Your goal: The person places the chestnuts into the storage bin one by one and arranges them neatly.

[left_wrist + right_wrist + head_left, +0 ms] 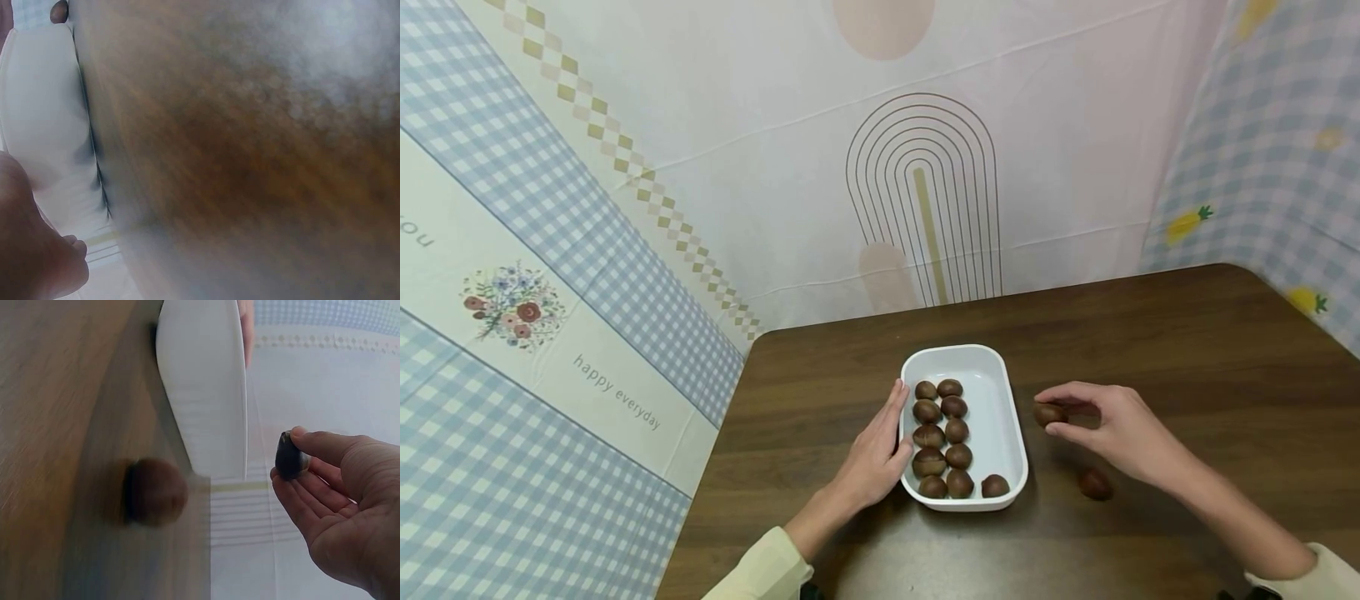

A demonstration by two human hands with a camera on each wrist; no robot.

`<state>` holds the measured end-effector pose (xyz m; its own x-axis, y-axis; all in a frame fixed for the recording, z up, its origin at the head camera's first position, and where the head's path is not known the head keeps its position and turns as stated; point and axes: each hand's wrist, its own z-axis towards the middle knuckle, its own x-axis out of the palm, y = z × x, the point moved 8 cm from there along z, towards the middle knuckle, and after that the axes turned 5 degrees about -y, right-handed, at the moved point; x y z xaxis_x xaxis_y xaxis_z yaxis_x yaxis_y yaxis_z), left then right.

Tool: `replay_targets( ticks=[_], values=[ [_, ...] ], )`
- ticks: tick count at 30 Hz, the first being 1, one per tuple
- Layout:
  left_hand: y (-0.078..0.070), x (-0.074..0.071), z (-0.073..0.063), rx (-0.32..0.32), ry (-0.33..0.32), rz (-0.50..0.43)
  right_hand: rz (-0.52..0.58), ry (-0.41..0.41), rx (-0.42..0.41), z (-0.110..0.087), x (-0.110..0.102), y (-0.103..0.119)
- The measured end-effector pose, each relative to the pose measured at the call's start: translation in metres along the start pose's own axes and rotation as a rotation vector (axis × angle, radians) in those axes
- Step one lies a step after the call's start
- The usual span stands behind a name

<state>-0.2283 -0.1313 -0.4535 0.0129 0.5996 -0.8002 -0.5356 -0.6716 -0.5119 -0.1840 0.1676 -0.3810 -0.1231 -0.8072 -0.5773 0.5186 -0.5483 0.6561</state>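
A white rectangular dish [992, 392] stands on the table with several brown chestnuts in it. Two columns of them fill its left side, and a single chestnut [996, 486] sits at the near right corner. My left hand [876, 450] rests along the dish's left side, fingers straight and thumb at the rim. To the right of the dish, my right hand [1123, 425] pinches a chestnut [289, 456] between thumb and fingertips, above the table. Another chestnut [1096, 483] lies on the table below that hand.
The dark wooden table [820, 367] reaches back to a pale patterned cloth [760, 192] hanging behind it. Blue checked cloth [625, 383] hangs at the left, with more checked cloth [1262, 208] at the right.
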Motion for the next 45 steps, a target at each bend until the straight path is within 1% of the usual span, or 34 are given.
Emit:
replay_targets(
  ticks=[3, 11, 24, 29, 34, 40, 45],
  values=[
    [0.000, 0.001, 0.000, -0.002, 0.002, -0.001, 0.022, 0.021, 0.002, 0.005, 0.009, 0.005],
    [0.000, 0.001, 0.001, -0.001, 0.002, -0.005, 0.052, 0.056, -0.040, 0.017, 0.030, 0.018],
    [0.000, 0.002, 0.003, -0.009, 0.006, 0.000, 0.053, 0.201, -0.060, 0.025, 0.062, 0.030],
    [0.000, 0.001, 0.003, -0.010, 0.002, 0.005, 0.016, 0.266, -0.071, 0.027, 0.074, 0.033],
    [0.000, 0.001, 0.004, -0.013, 0.001, 0.006, -0.027, 0.309, -0.070, 0.027, 0.084, 0.033],
    [0.001, 0.002, 0.004, -0.019, 0.005, 0.008, -0.053, 0.341, -0.076, 0.027, 0.093, 0.032],
    [0.002, 0.003, 0.005, -0.023, 0.004, 0.006, -0.115, 0.343, -0.087, 0.026, 0.100, 0.033]
  ],
)
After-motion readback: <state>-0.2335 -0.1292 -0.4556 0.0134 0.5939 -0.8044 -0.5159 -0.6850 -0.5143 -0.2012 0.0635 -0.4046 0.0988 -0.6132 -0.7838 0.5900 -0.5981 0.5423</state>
